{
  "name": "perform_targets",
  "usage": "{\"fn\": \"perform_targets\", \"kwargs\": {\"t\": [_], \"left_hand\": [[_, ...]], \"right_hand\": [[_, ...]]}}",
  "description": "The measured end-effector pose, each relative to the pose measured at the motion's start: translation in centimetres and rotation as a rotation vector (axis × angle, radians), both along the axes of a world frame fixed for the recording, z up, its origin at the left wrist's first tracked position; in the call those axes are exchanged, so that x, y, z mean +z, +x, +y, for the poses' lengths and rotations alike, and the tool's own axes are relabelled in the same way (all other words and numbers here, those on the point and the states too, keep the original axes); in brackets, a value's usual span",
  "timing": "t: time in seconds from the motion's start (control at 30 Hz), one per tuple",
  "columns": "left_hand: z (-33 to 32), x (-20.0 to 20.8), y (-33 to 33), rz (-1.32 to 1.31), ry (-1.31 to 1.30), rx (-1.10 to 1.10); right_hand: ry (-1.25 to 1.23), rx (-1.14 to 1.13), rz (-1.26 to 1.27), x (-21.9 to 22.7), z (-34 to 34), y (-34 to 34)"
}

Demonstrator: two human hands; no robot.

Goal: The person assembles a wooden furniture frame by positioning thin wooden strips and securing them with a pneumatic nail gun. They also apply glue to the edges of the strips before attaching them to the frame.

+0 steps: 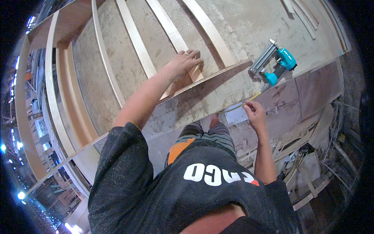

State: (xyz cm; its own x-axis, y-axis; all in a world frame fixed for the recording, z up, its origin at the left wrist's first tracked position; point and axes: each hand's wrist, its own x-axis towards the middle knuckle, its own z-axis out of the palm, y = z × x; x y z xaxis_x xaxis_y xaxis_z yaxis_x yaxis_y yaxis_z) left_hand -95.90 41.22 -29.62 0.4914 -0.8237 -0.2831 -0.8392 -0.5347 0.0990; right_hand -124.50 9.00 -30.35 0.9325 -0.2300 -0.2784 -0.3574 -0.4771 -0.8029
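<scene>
My left hand [186,62] is over a pale wooden slat [169,29] near the close edge of a slatted wooden frame, its fingers curled round the slat. Lower and to the right, my right hand [255,114] pinches a thin yellow air hose [255,96] just off the table's near edge. That hose runs up to the base of a teal nail gun [281,64] with a grey metal magazine, which lies on its side on the tabletop, right of the frame's corner. The frame's near rail [206,79] stands on edge, and several parallel slats reach away from it.
The frame covers the left of the worn table [237,23]. Loose wood strips [304,19] lie at the far right. Below the near edge, wood offcuts [290,152] litter the floor beside my legs. At the far left are bright lights and stacked material.
</scene>
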Motion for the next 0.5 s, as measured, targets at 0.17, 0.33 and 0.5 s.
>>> {"fn": "perform_targets", "kwargs": {"t": [0.17,0.33,0.5], "left_hand": [[0.2,1.2,2.1,0.103,0.132,-0.148],[-0.7,1.7,3.4,0.079,0.010,-0.321],[-2.3,4.7,4.3,0.258,0.141,-0.346]], "right_hand": [[-0.007,-0.074,0.017,-1.2,1.6,0.7],[-0.152,-0.271,-0.070,-2.2,0.8,2.4],[-0.408,-0.701,-0.218,-4.8,-4.6,5.6]]}}
